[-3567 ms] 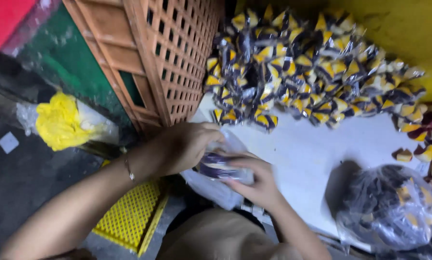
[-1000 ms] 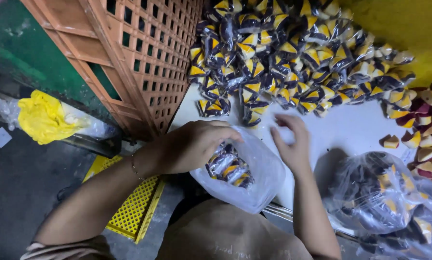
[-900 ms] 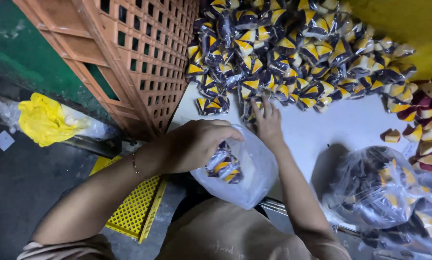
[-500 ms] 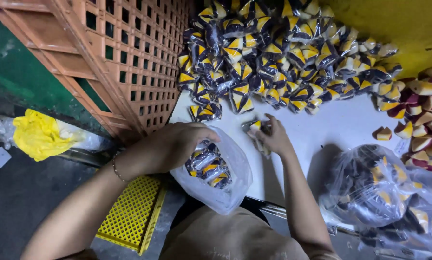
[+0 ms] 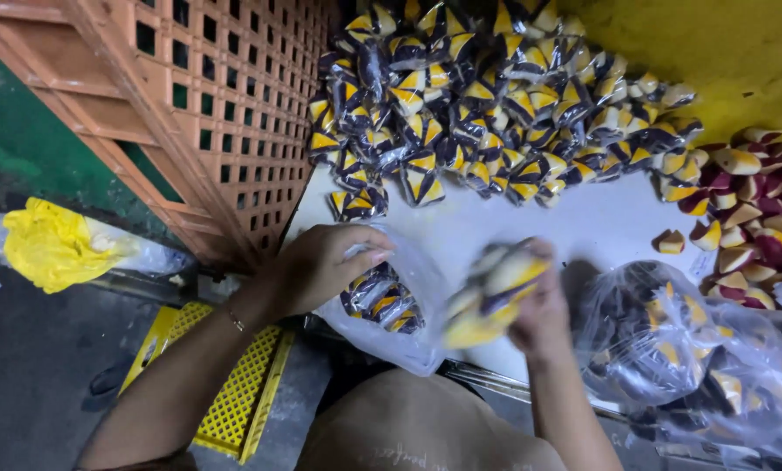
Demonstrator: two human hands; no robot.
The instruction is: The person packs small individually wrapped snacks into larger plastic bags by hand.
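left hand [image 5: 326, 266] near the middle of the frame, fingers curled over the top edge of a clear plastic bag [image 5: 391, 305], pinching the rim to keep the mouth open. a few small wrapped packets [image 5: 382, 301] inside, dark with yellow and white triangles. bag hanging at the near edge of the white worktop [image 5: 583, 222], mouth facing up and to the right.

right hand [image 5: 539, 305] just right of the bag, grip pressed around a blurry bunch of the same packets [image 5: 491, 292], yellow, white and dark. bunch lying long from lower left to upper right, its low end close to the bag, nearly touching its side. bag opening to the left of that bunch and a little higher. right hand nearer to the big pile, left hand nearer to the crate.

big pile of packets [image 5: 487, 113] at the top middle of the frame, well apart from both hands. smaller pile of red, yellow and white packets [image 5: 748, 214] at the right edge. two filled clear bags [image 5: 670, 340] at the lower right, just beside the right wrist. orange lattice crate [image 5: 225, 113] at the upper left, touching the worktop's left end. crumpled yellow bag [image 5: 51, 249] on the floor at the left, yellow grid tray [image 5: 234, 401] below the left arm.
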